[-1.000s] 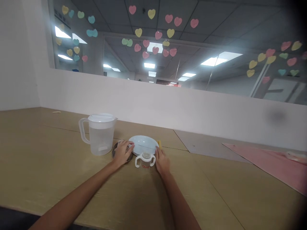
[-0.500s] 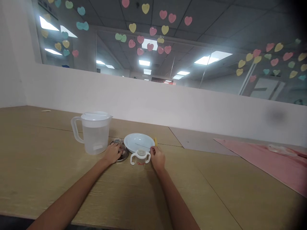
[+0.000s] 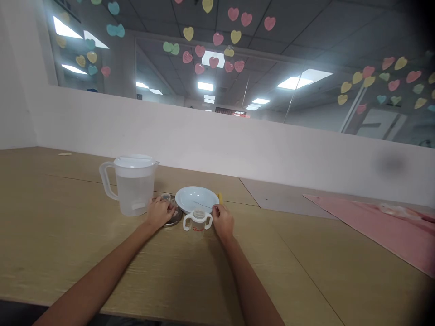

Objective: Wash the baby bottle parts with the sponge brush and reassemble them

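While the left hand (image 3: 159,212) rests at the round metal tray (image 3: 176,218), its fingers partly curled at small clear pieces (image 3: 166,197), the right hand (image 3: 222,222) is at the right edge of the white bowl (image 3: 196,194). The right grip is pinched closed on the end of a thin rod (image 3: 203,204), which reaches over the inside of the bowl; whether the left grip has hold of a clear piece, I cannot tell. Between the two hands, just in front of the bowl, a clear cup (image 3: 197,227) with two white handles and red lettering stands upright on the desk (image 3: 163,276). The tray is just beside the bowl, on its left. Further left, a lidded pitcher (image 3: 135,190) stands upright, its handle facing left. A yellow item (image 3: 220,198) shows behind the right hand, and a pink sheet (image 3: 377,222) lies well apart at the far right
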Tool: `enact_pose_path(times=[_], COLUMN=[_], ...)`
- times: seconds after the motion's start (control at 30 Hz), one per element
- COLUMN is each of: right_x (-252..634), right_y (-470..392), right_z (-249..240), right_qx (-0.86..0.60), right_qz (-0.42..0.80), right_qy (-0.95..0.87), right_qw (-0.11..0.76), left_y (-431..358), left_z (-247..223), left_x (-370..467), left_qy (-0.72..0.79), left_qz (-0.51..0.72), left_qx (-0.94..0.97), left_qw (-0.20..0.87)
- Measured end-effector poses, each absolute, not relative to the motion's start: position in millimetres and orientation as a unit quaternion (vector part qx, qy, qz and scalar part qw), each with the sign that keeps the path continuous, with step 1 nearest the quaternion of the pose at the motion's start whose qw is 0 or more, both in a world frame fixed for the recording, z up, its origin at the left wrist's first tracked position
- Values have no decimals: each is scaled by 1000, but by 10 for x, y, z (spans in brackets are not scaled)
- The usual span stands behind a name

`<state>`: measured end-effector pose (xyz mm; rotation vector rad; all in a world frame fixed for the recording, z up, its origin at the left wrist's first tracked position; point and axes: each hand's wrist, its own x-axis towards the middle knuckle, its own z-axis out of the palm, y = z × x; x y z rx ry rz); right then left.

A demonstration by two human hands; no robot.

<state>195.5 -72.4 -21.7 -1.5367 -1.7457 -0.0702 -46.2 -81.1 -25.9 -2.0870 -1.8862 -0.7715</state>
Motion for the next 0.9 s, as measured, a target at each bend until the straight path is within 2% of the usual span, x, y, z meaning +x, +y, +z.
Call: enact_pose_path(times=[0.17, 0.4, 0.53, 0.73, 0.9], right_x=[1958, 1976, 1967, 1938, 1918], right_y=[-714, -633, -611, -640, -673], right_z=[-179, -176, -186, -190, -168], right_qx=[-601, -563, -552, -545, -499], right_qz=[33, 227, 284, 344, 404], right_qy=[-663, -593, -570, -528, -476], right_qw=[446, 529, 538, 553, 601], left_y=[-819, -826, -842, -850, -839], left_z=[-191, -128, -57, 83, 178], left_x=[-501, -567, -628, -625, -469], left_qy=[-675, -677, -677, -628, -591], left_qz=[-280, -274, -305, -436, -496], left_qx=[-673, -672, -656, -642, -636], left_qw=[112, 125, 135, 51, -5])
